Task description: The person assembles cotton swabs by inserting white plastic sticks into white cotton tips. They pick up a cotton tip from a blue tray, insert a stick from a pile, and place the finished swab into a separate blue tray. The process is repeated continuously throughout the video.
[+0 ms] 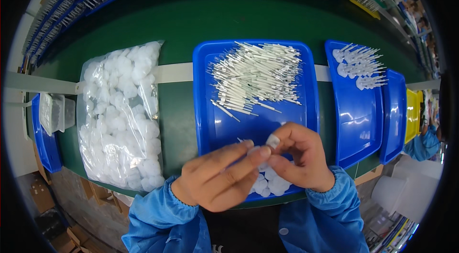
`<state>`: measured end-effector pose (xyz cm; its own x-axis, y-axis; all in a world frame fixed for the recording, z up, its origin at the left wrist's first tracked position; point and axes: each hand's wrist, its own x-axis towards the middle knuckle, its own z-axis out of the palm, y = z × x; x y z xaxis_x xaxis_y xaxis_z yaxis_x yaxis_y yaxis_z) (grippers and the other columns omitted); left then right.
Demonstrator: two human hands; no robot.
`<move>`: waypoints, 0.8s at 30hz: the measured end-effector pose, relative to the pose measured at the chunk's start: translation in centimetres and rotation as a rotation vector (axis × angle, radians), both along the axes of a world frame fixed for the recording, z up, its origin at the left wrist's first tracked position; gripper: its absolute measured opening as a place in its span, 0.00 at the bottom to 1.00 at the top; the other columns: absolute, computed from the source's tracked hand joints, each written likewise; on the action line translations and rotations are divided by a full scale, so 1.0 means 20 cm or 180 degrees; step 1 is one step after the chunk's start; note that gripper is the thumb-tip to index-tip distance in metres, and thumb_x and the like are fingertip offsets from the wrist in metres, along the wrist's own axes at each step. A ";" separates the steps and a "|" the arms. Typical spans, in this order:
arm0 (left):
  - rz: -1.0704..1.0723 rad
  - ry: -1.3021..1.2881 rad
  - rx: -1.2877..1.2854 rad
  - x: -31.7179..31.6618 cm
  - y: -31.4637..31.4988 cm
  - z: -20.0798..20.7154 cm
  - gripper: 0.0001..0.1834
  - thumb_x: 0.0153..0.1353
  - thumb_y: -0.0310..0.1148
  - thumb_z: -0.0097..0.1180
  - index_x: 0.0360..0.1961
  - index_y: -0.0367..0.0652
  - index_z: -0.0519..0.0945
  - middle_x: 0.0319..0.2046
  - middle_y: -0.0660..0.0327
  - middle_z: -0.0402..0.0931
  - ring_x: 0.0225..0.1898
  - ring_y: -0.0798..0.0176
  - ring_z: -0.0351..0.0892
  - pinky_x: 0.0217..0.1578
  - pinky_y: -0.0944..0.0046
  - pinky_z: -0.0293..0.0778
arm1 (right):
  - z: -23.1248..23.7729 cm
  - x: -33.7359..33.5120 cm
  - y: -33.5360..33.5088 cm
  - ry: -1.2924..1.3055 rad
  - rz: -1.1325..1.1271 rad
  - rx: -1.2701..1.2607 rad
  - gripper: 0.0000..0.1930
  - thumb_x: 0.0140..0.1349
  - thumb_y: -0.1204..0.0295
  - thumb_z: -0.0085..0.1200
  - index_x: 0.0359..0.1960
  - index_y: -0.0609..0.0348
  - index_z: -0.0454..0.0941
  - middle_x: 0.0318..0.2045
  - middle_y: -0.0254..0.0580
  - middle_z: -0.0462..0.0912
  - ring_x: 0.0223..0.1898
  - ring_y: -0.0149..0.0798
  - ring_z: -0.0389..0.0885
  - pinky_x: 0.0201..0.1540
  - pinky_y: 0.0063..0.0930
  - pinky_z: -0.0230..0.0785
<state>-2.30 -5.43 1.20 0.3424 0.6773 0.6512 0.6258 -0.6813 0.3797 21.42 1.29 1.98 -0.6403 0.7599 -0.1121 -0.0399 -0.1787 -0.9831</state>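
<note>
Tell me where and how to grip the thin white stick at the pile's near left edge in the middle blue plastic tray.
I'd probably pinch the thin white stick by its near end, from above: that end juts past the pile over the bare blue plastic tray.

1. Two bare hands: one left hand [220, 176] and one right hand [302, 157].
2. One big clear bag [147, 94].
3. One wide blue tray [215, 131] in the middle, with too many white sticks [256, 76] to count.
4. Two blue trays [358, 131] [394, 121] on the right, with three bunches [361, 68] in the nearer one.
5. Maybe two clear boxes [58, 114] far left; it's hard to see there.
</note>
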 end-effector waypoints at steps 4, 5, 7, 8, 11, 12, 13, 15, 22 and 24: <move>-0.0093 -0.0478 -0.0336 -0.06 -0.06 0.01 0.12 0.54 0.19 0.75 0.37 0.42 0.84 0.58 0.51 0.89 0.57 0.43 0.91 0.49 0.55 0.92 | 0.05 -0.03 0.06 -0.0967 0.0012 0.0938 0.09 0.69 0.82 0.67 0.48 0.61 0.83 0.33 0.42 0.92 0.34 0.38 0.95 0.39 0.26 0.83; 0.0057 -0.0758 -0.0532 -0.10 -0.08 0.00 0.12 0.57 0.18 0.73 0.38 0.41 0.83 0.56 0.50 0.90 0.58 0.42 0.91 0.50 0.54 0.92 | 0.06 -0.07 0.10 -0.1368 0.0026 0.1631 0.09 0.67 0.81 0.68 0.47 0.60 0.84 0.32 0.42 0.92 0.33 0.40 0.95 0.38 0.28 0.83; 0.0279 -0.1295 -0.0920 -0.14 -0.08 -0.04 0.11 0.62 0.16 0.70 0.41 0.41 0.81 0.54 0.48 0.91 0.58 0.41 0.91 0.51 0.52 0.91 | 0.03 -0.22 0.15 -0.1822 0.0151 0.3141 0.08 0.62 0.76 0.68 0.42 0.55 0.85 0.33 0.37 0.88 0.33 0.40 0.90 0.36 0.32 0.80; 0.0474 -0.1930 -0.0891 -0.14 -0.11 -0.07 0.15 0.66 0.12 0.66 0.49 0.38 0.79 0.53 0.44 0.89 0.58 0.41 0.91 0.53 0.50 0.90 | 0.02 -0.31 0.18 -0.2037 0.0390 0.3599 0.10 0.61 0.74 0.69 0.43 0.55 0.85 0.34 0.36 0.88 0.34 0.39 0.88 0.37 0.32 0.79; 0.0866 -0.2607 -0.1288 -0.20 -0.11 -0.06 0.14 0.72 0.15 0.63 0.54 0.39 0.76 0.54 0.44 0.86 0.56 0.47 0.90 0.59 0.51 0.85 | -0.06 -0.41 0.17 -0.2657 0.0598 0.4384 0.13 0.61 0.69 0.64 0.47 0.54 0.85 0.39 0.34 0.85 0.41 0.38 0.86 0.43 0.36 0.79; 0.0993 -0.2804 -0.1508 -0.21 -0.12 -0.03 0.15 0.73 0.17 0.64 0.57 0.37 0.78 0.55 0.46 0.84 0.55 0.51 0.90 0.59 0.53 0.85 | -0.06 -0.39 0.16 -0.2686 0.0533 0.4393 0.13 0.62 0.70 0.63 0.48 0.55 0.85 0.39 0.35 0.85 0.43 0.39 0.86 0.44 0.36 0.79; 0.0962 -0.2775 -0.1596 -0.24 -0.12 -0.03 0.15 0.74 0.18 0.63 0.58 0.36 0.78 0.55 0.47 0.84 0.55 0.52 0.90 0.59 0.54 0.85 | -0.06 -0.37 0.16 -0.2718 0.0467 0.4400 0.13 0.62 0.71 0.61 0.48 0.55 0.85 0.40 0.35 0.85 0.44 0.39 0.86 0.45 0.36 0.79; 0.1001 -0.2754 -0.1777 -0.29 -0.13 -0.04 0.15 0.75 0.20 0.63 0.60 0.34 0.80 0.55 0.47 0.84 0.55 0.53 0.89 0.58 0.55 0.85 | -0.06 -0.27 0.18 -0.2457 0.0398 0.4055 0.13 0.57 0.74 0.67 0.45 0.56 0.85 0.38 0.38 0.85 0.41 0.41 0.87 0.43 0.38 0.80; 0.0078 -0.2689 -0.2364 -0.16 0.11 -0.02 0.27 0.70 0.12 0.58 0.69 0.36 0.84 0.61 0.53 0.78 0.57 0.65 0.83 0.50 0.70 0.85 | 0.01 -0.12 0.18 -0.1072 -0.0239 0.2134 0.15 0.56 0.82 0.74 0.45 0.61 0.87 0.36 0.42 0.87 0.33 0.37 0.88 0.37 0.31 0.81; -0.0201 -0.2669 -0.2416 -0.10 0.16 -0.01 0.33 0.64 0.09 0.54 0.70 0.38 0.84 0.62 0.52 0.75 0.61 0.63 0.80 0.52 0.69 0.86 | 0.00 -0.11 0.16 -0.0982 -0.0461 0.2352 0.15 0.58 0.80 0.76 0.46 0.61 0.88 0.33 0.42 0.88 0.27 0.34 0.86 0.32 0.28 0.79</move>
